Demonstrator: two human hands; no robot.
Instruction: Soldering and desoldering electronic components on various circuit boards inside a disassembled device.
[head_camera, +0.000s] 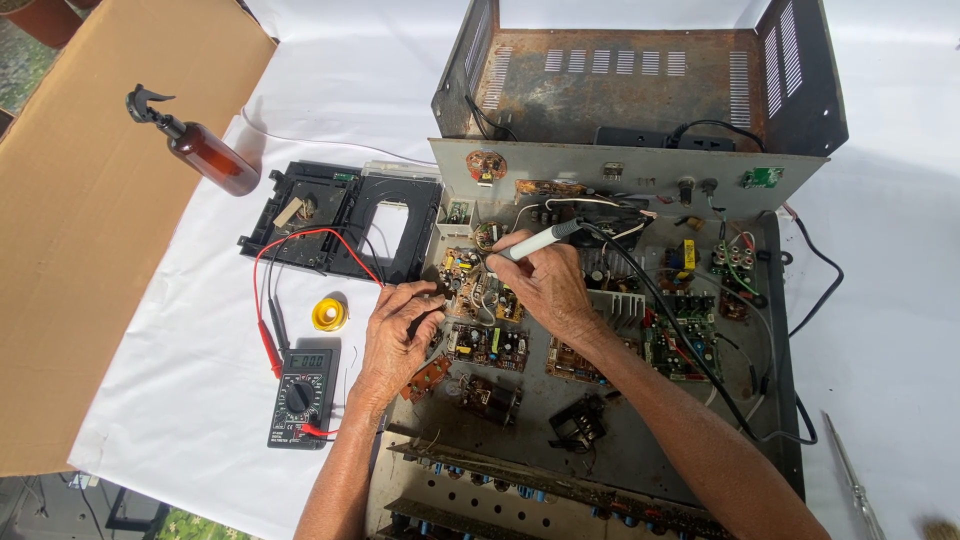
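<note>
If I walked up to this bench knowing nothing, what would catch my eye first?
Probably the opened electronics chassis in the middle, packed with small circuit boards and wires, its rusty metal cover standing behind it. Over the boards, the right hand holds a soldering iron like a pen, while the left hand pinches something small beside it. To the left lie a multimeter and an amber spray bottle.

A white cloth (200, 400) covers the tabletop, with plain brown cardboard (90, 200) along its left edge. The spray bottle (205, 152) is amber with a black nozzle. The multimeter (302, 396) is black, its leads red and black. The solder spool (330, 314) is yellow. The open chassis (640, 90) is grey, mottled with brown rust; its circuit boards (490, 345) are orange-brown. The soldering iron (535, 242) is white and grey.
</note>
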